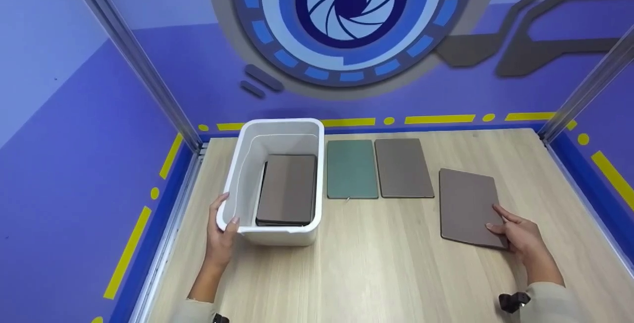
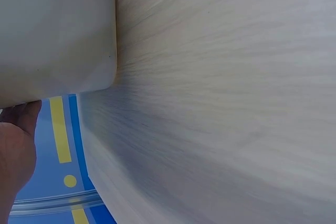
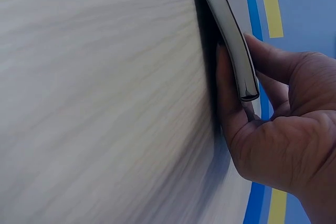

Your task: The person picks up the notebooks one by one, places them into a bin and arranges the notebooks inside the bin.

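Note:
In the head view my left hand (image 1: 222, 239) grips the near left corner of a white plastic bin (image 1: 281, 238), thumb over the rim. Brown notebooks (image 1: 290, 189) lie stacked inside the bin. On the right, my right hand (image 1: 522, 234) pinches the near right corner of another brown notebook (image 1: 468, 209). The right wrist view shows that notebook's edge (image 3: 233, 45) between thumb and fingers, its corner close over the table. A green notebook (image 1: 352, 169) and a brown notebook (image 1: 404, 168) lie side by side, right of the bin.
The pale wooden table (image 1: 376, 263) is bounded by a blue-purple back wall (image 1: 168, 65) and side walls with yellow marks. Metal rails (image 1: 171, 234) run along the left table edge. A small pen-like tip (image 1: 347, 198) shows at the green notebook's near edge.

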### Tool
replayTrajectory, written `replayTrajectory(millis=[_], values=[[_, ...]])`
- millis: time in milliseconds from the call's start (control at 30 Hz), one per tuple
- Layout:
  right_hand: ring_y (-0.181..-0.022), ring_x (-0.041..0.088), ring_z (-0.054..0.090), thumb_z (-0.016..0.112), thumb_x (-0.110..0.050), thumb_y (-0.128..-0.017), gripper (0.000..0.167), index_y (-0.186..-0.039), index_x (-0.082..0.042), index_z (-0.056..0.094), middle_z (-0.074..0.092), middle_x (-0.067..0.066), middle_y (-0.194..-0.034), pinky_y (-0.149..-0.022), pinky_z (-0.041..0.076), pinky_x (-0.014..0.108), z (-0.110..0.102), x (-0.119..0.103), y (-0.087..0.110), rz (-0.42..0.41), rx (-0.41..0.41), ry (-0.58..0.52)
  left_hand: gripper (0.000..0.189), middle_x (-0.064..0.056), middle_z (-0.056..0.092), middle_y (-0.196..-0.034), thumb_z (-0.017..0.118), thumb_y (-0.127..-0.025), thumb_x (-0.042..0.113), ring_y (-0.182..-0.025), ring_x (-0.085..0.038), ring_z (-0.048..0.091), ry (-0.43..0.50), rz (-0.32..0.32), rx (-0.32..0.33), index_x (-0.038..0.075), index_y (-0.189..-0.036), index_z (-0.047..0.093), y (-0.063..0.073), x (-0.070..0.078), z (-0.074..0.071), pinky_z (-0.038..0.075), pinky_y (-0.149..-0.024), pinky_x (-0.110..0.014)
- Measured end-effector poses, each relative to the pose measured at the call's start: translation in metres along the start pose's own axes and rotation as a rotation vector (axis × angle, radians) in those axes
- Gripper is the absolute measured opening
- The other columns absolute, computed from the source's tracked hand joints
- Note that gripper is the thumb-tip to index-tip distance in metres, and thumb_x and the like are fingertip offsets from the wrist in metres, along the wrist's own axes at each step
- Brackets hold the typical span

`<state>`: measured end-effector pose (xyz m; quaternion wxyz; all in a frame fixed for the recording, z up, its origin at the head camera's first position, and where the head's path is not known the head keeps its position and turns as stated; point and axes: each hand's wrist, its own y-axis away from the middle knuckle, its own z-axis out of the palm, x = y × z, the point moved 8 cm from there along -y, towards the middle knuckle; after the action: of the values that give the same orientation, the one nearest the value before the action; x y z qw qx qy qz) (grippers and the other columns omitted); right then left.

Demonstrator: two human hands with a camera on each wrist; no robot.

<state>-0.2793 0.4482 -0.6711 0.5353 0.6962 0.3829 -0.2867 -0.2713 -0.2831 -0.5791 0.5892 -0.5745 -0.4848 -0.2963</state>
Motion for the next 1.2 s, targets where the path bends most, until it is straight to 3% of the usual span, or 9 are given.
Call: replayTrajectory(millis=[100,200,400,500,567,667,800,900,1200], values=[[-0.158,0.034,0.028,0.074,-0.028,-0.101,0.086,-0.166,-0.029,0.017,-0.008,0.018,-0.175,-0.081,0.053,0.008,0.0007,0.0001,0.0006,0.004,-0.006,0.009,0.064,-0.017,0.044,-0.16,0.055,-0.095,0.005,-0.143,-0.005,0.046,0.0,-0.003,-0.001,0.004,-0.158,0.041,0.0004,0.0003,0.0003,0.032,-0.116,-0.015],[-0.158,0.037,0.02,0.073,-0.028,-0.101,0.086,-0.166,-0.029,0.017,-0.009,0.02,-0.175,-0.081,0.053,0.009,0.0014,0.0002,0.001,0.006,-0.008,0.006,0.065,-0.015,0.044,-0.161,0.055,-0.096,0.006,-0.143,-0.005,0.045,0.001,-0.012,-0.006,0.005,-0.158,0.041,0.0006,0.0,0.0007,0.032,-0.115,-0.015],[-0.141,0.017,0.048,0.075,-0.027,-0.1,0.086,-0.165,-0.029,0.02,-0.009,0.02,-0.175,-0.084,0.055,0.012,0.0006,0.0,0.0002,0.006,-0.001,-0.01,0.066,-0.012,0.044,-0.161,0.054,-0.096,0.007,-0.142,-0.008,0.046,0.008,-0.015,-0.011,0.005,-0.159,0.039,-0.0001,-0.0007,0.0008,0.035,-0.114,-0.016],[-0.114,-0.005,0.067,0.075,-0.024,-0.1,0.086,-0.165,-0.03,0.02,-0.011,0.019,-0.174,-0.083,0.056,0.012,0.0006,0.0003,-0.0004,0.009,-0.007,-0.046,0.066,-0.012,0.045,-0.16,0.055,-0.095,0.007,-0.139,-0.009,0.048,0.003,-0.016,-0.006,0.005,-0.159,0.04,0.0001,-0.001,0.0006,0.036,-0.113,-0.017],[-0.098,-0.013,0.065,0.075,-0.022,-0.1,0.086,-0.165,-0.03,0.02,-0.012,0.018,-0.174,-0.083,0.056,0.013,0.0007,0.0005,-0.0007,0.012,-0.01,-0.056,0.065,-0.012,0.045,-0.159,0.055,-0.095,0.008,-0.139,-0.009,0.048,-0.002,-0.013,-0.002,0.005,-0.159,0.04,0.0004,-0.001,0.0004,0.036,-0.113,-0.017],[-0.118,0.0,0.068,0.075,-0.024,-0.1,0.086,-0.165,-0.031,0.019,-0.01,0.018,-0.175,-0.084,0.056,0.013,0.0004,0.0001,-0.001,0.011,-0.006,-0.031,0.065,-0.013,0.046,-0.158,0.055,-0.095,0.007,-0.137,-0.009,0.049,0.002,0.0,0.003,0.004,-0.159,0.04,0.0016,-0.0004,-0.0002,0.036,-0.112,-0.016],[-0.152,0.027,0.032,0.074,-0.027,-0.101,0.086,-0.165,-0.032,0.017,-0.008,0.017,-0.175,-0.083,0.054,0.011,0.0,0.0008,-0.0009,0.017,0.003,0.013,0.065,-0.014,0.047,-0.157,0.055,-0.095,0.007,-0.137,-0.009,0.05,0.005,0.019,0.004,0.003,-0.158,0.04,0.0024,0.0001,-0.0007,0.037,-0.111,-0.016],[-0.155,0.034,0.021,0.074,-0.027,-0.101,0.085,-0.164,-0.032,0.017,-0.008,0.017,-0.175,-0.083,0.054,0.011,0.0004,0.0013,-0.0007,0.019,-0.001,0.012,0.064,-0.012,0.047,-0.158,0.055,-0.096,0.007,-0.139,-0.008,0.049,0.006,0.023,0.001,0.003,-0.158,0.04,0.0021,0.0002,-0.0007,0.036,-0.113,-0.015],[-0.16,0.036,0.018,0.074,-0.03,-0.1,0.087,-0.166,-0.029,0.017,-0.005,0.018,-0.175,-0.083,0.053,0.008,-0.0027,-0.0004,-0.0006,0.022,0.005,0.047,0.065,-0.004,0.047,-0.158,0.055,-0.096,0.007,-0.142,-0.006,0.047,0.0,0.012,-0.002,0.004,-0.159,0.04,0.0011,-0.0012,0.0007,0.034,-0.114,-0.015]])
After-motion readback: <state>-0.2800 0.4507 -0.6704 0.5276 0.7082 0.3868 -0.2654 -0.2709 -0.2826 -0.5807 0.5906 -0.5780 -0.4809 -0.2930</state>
